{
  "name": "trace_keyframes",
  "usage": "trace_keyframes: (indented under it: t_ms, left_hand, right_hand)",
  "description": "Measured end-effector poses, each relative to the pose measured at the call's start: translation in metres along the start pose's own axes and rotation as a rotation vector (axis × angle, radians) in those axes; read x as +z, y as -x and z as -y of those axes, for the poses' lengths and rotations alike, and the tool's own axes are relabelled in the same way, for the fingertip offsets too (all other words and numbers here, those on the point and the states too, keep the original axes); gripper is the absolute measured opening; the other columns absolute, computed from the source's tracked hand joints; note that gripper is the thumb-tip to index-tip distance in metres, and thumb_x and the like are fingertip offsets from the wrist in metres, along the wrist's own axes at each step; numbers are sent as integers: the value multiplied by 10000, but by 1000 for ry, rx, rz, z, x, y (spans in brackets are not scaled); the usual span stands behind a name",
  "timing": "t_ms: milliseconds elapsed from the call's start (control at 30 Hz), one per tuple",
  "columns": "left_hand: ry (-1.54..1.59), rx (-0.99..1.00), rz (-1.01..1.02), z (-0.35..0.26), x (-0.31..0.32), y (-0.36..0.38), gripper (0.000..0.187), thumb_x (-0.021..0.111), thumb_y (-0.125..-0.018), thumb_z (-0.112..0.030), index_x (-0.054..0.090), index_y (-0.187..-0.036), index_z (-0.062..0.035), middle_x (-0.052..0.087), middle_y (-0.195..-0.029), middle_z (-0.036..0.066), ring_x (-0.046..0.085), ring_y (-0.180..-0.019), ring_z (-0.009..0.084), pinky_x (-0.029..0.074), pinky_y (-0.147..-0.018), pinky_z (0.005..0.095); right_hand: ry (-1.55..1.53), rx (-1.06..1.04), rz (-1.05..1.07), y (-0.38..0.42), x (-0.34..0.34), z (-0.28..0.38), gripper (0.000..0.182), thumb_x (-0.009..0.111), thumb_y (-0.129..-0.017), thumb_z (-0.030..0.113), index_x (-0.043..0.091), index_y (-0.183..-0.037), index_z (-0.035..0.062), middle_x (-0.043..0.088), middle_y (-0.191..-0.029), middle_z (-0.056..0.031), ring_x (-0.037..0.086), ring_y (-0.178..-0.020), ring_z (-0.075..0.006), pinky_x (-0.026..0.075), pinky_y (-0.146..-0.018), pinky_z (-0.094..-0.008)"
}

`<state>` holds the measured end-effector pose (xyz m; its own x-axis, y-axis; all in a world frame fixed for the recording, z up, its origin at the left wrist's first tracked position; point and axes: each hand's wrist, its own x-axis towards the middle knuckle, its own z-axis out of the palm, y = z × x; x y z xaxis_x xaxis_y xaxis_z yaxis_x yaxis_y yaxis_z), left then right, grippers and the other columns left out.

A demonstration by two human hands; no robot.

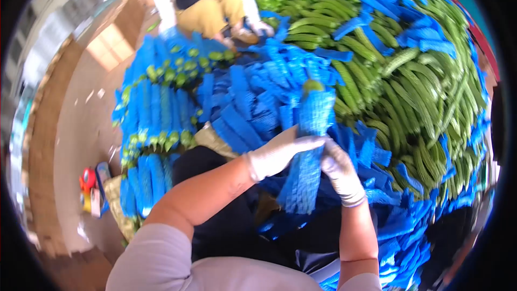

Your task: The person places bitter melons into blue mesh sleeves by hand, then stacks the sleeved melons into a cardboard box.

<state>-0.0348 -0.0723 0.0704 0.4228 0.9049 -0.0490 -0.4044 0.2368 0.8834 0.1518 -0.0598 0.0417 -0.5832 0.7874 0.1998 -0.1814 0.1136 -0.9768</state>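
Observation:
A blue net sleeve [316, 112] stands upright in front of me, with the green tip of a vegetable [312, 85] showing at its top. My left hand [283, 153], in a white glove, has its fingers closed on the sleeve from the left. On the right side of it, my gloved right hand [339, 171] grips the same sleeve. The lower part of the sleeve hangs over my lap. Behind it lies a heap of loose blue sleeves [258, 97].
Long green vegetables [414, 91] are piled at the right. Sleeved vegetables [153, 105] lie stacked at the left. Another person [204, 5] sits at the top. Cardboard boxes [110, 46] and a red tape dispenser [87, 179] are on the floor.

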Motion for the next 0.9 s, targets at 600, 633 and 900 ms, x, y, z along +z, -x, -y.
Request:
trace_keyframes:
  t_ms: [600, 633, 900]
  left_hand:
    - [-243, -129, -1692, 31, -192, 502, 494, 723, -744, -191, 577, -1174, 2, 651, -1035, 127, 631, -890, 231, 508, -798, 362]
    - [-285, -265, -1785, 63, -195, 541, 507, 734, -725, -202, 585, -1161, 11, 653, -1030, 137, 631, -894, 238, 504, -798, 363]
    - [-364, -880, -1989, 173, -167, 646, 558, 753, -683, -268, 592, -1141, 6, 653, -1031, 171, 615, -951, 291, 450, -871, 393]
  right_hand:
    - [457, 205, -204, -6, -39, -21, 635, 564, -928, 435, 399, -1407, 52, 603, -1124, -121, 601, -913, -177, 471, -857, -308]
    - [505, 215, -187, -6, -42, -28, 627, 560, -931, 431, 398, -1409, 60, 604, -1121, -118, 600, -908, -170, 474, -847, -305]
    - [693, 377, -78, 3, -77, -93, 519, 555, -947, 232, 399, -1413, 64, 637, -987, -41, 565, -810, -91, 468, -748, -231]
